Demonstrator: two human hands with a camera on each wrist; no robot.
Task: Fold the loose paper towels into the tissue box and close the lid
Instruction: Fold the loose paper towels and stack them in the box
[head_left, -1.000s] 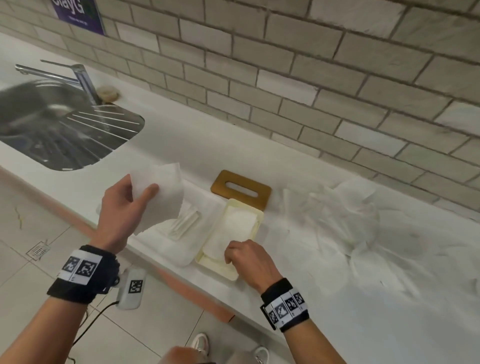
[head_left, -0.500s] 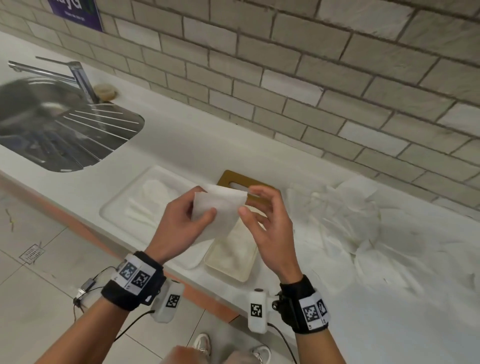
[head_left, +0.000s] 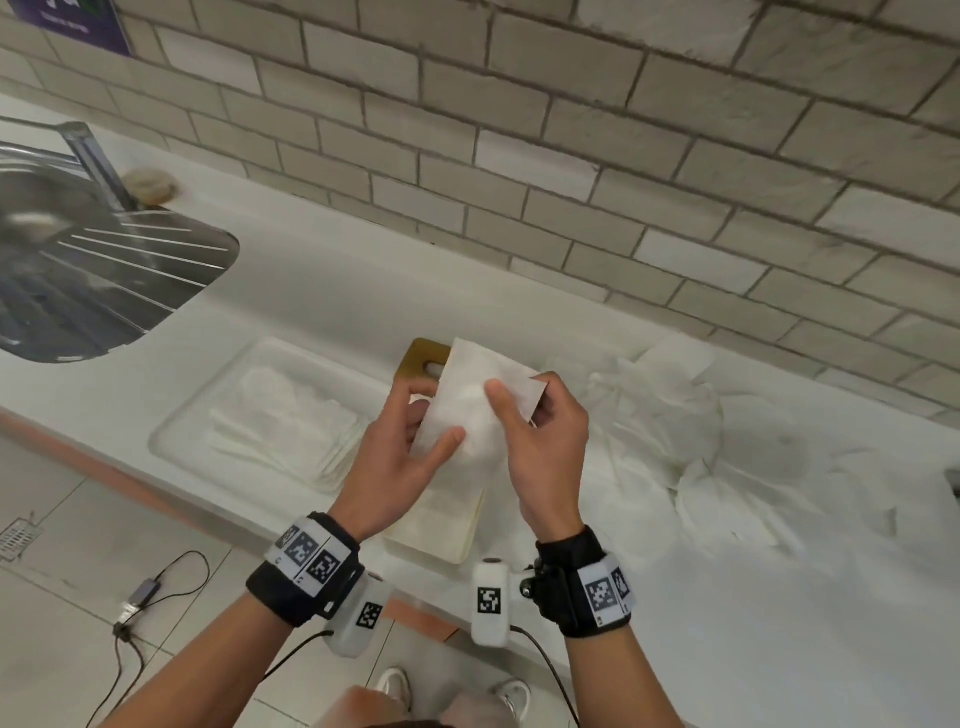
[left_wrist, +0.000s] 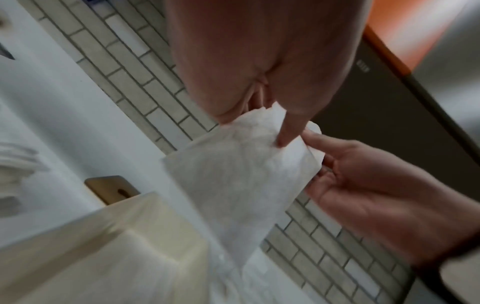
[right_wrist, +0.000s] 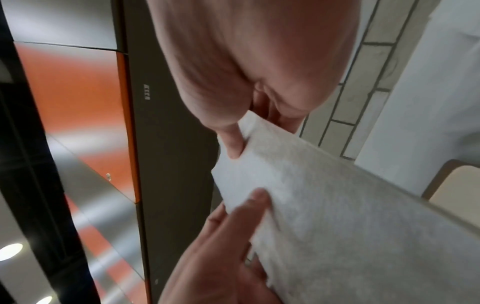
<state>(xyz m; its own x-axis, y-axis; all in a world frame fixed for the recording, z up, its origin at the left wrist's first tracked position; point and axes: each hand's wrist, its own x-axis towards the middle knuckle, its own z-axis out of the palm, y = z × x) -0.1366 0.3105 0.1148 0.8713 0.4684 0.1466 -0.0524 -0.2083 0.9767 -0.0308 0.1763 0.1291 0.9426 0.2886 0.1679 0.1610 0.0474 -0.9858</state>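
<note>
A white paper towel (head_left: 470, 410) is held up between both hands above the counter. My left hand (head_left: 410, 447) pinches its lower left part, thumb on the near face. My right hand (head_left: 524, 415) pinches its right side, thumb across the front. In the left wrist view the paper towel (left_wrist: 233, 185) hangs from my thumb and fingers; in the right wrist view the paper towel (right_wrist: 337, 216) is pinched at its corner. Under the hands stands the cream tissue box (head_left: 447, 525), open, with white paper inside. Its brown slotted lid (head_left: 421, 358) lies just behind it.
A shallow white tray (head_left: 208, 410) with folded towels lies left of the box. Loose crumpled paper towels (head_left: 675, 415) spread over the white counter (head_left: 322, 291) to the right. A steel sink (head_left: 78, 270) with tap is far left. Brick wall behind; floor and cable below the counter edge.
A second ago my left hand alone held the towel at the left while my right hand rested in the box. Both hands have met over the box and now hold the towel together.
</note>
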